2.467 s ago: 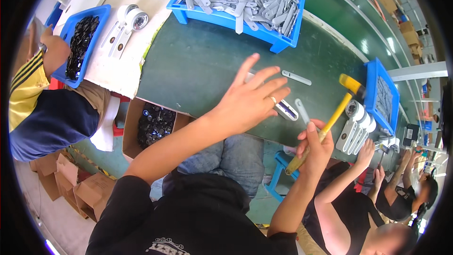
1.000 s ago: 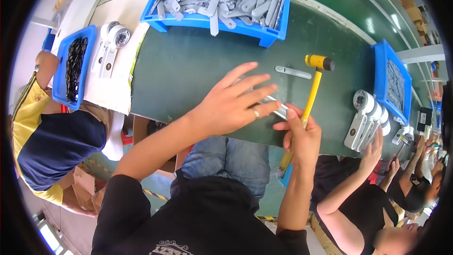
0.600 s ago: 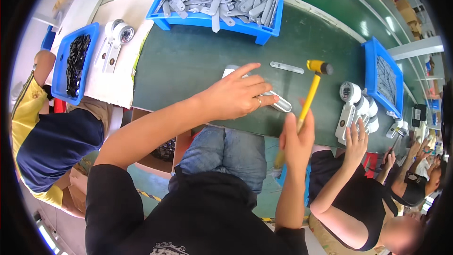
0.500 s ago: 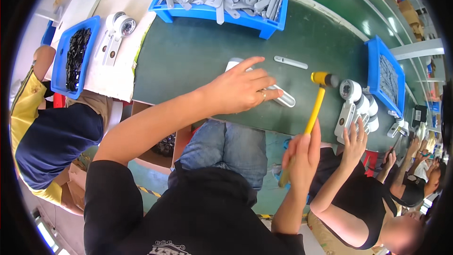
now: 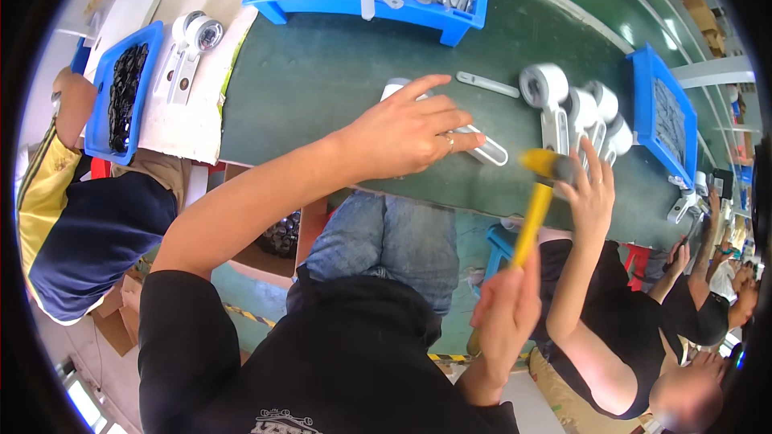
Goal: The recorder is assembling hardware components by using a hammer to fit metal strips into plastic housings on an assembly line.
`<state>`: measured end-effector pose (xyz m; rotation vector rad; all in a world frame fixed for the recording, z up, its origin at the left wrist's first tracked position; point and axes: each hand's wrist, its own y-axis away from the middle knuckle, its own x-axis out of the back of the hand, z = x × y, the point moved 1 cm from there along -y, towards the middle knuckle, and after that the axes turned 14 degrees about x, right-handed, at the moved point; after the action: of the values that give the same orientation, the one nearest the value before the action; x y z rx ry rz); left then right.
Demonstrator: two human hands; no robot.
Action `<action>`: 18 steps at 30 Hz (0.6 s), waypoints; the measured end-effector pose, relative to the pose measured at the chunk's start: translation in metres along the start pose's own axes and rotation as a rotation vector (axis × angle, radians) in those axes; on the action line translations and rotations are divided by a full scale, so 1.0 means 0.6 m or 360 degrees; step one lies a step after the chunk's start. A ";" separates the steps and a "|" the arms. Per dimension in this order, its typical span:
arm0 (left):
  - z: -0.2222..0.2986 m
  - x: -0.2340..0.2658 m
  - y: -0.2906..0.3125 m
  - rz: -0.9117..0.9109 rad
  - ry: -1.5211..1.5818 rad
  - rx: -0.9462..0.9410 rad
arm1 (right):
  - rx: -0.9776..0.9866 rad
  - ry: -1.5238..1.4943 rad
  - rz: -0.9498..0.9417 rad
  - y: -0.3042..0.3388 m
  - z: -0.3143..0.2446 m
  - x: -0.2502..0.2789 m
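My left hand rests over a white handheld device on the green bench, its fingers bent down onto it. One end of the slim handle shows beyond the ring finger; the hand hides much of the rest. Closed around the yellow handle of a hammer, my right hand is held at the near side of the bench. The hammer's yellow-and-black head is raised and apart from the device. Past my left fingers, a narrow grey strip lies flat.
A blue bin heaped with grey strips stands at the far side. On the left are a blue tray of black parts and white round-headed devices. More such devices stand at right, by a co-worker's hand and another blue bin.
The hammer has dropped back toward me with my right hand. My left hand stays on the device. At right, the white devices and the co-worker's hand have shifted farther in and left.
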<state>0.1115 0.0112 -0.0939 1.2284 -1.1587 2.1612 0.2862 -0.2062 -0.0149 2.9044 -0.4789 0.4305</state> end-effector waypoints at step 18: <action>0.022 0.063 -0.039 -0.0365 -0.0020 -0.0335 | 0.0014 -0.0211 -0.0047 0.002 0.019 -0.011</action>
<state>0.1137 0.0117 -0.0479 1.2180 -1.1555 1.8184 0.2826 -0.2076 -0.0275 2.9570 -0.4533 0.2379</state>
